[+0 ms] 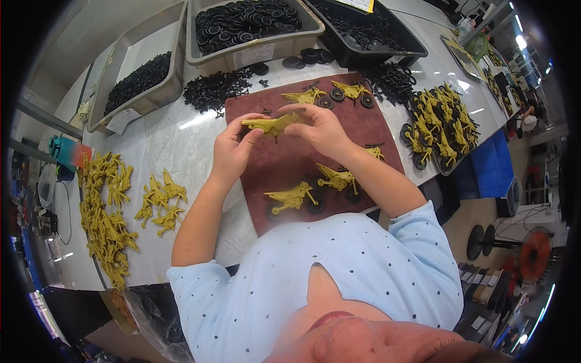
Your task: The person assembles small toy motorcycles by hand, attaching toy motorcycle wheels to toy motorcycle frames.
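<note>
Between my two hands, above the upper part of a dark red cloth mat (363,133), is a yellow toy motorcycle body (272,125). My left hand (237,140) pinches one end of it, thumb against the near side. The fingers of my right hand (318,128) close round the other end and partly cover it. On the mat near my right forearm lie yellow motorcycle bodies (290,198) with black wheels beside them. Beyond my right hand, more yellow bodies (352,91) lie with black wheels (336,95) at the mat's far edge.
Grey bins hold small black parts (142,81) and black wheels (248,27); a black bin (417,51) stands at the far right. Loose black parts (212,91) lie before them. Yellow bodies (106,224) are heaped left, wheeled motorcycles (442,124) right. A bottle (66,151) stands left.
</note>
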Motion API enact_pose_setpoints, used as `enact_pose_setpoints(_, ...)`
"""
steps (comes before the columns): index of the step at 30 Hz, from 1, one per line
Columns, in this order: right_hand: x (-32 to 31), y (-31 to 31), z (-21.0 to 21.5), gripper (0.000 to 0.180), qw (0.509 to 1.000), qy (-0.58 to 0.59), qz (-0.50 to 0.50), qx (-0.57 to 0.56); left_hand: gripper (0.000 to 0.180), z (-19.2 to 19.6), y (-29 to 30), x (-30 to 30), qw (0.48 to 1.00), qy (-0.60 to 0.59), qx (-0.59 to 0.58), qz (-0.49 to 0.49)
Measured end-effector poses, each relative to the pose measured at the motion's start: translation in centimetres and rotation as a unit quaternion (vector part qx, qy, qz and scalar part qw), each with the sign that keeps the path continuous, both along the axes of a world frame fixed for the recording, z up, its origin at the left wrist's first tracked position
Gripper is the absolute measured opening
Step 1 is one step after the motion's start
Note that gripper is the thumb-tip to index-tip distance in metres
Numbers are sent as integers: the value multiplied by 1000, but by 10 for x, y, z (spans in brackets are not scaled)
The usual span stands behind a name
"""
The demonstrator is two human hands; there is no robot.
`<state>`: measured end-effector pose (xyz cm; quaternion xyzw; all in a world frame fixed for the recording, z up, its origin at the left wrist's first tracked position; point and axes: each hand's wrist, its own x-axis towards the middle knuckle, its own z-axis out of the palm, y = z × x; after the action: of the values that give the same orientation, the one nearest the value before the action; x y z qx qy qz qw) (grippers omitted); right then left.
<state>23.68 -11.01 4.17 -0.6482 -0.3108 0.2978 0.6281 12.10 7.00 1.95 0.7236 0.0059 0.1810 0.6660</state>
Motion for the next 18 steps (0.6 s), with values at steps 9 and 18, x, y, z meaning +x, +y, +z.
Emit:
enact_pose_setpoints(9,-14,-4,-7,34,996,-76,-29,41,20,4,-13,-7,998,-59,-11,30)
enact_pose_setpoints(18,3,-19,-20,41,978,-92,39,-184,40,29,24,-25,971,163,174,6)
